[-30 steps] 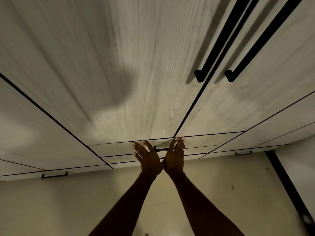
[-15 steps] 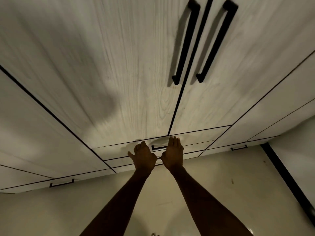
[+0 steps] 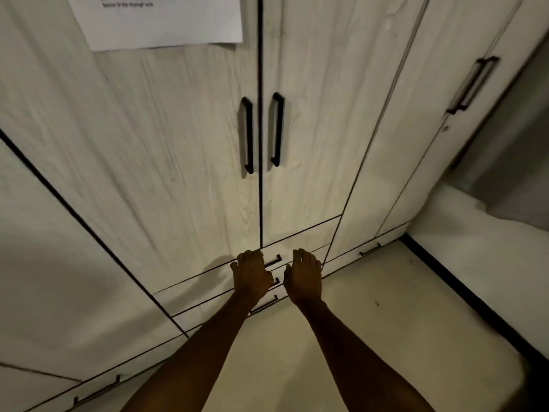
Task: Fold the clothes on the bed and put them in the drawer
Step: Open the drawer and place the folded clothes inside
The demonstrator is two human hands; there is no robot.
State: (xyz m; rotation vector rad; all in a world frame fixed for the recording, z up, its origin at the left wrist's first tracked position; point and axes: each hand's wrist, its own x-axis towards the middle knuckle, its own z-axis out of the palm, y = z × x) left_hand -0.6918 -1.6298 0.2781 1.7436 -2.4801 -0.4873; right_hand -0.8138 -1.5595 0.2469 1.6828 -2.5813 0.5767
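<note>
Your left hand (image 3: 252,275) and right hand (image 3: 303,275) have moved apart since a second ago, when they pressed side by side; both now hover at the drawer (image 3: 208,281) front, fingers loosely curled, grasping nothing. The drawer handle (image 3: 274,260) sits between them, seemingly untouched, though blur obscures this. All drawers appear closed, contents hidden: likely you have just finished stowing. No clothes visible. Beyond: wardrobe doors (image 3: 178,129), a posted paper (image 3: 160,22).
</note>
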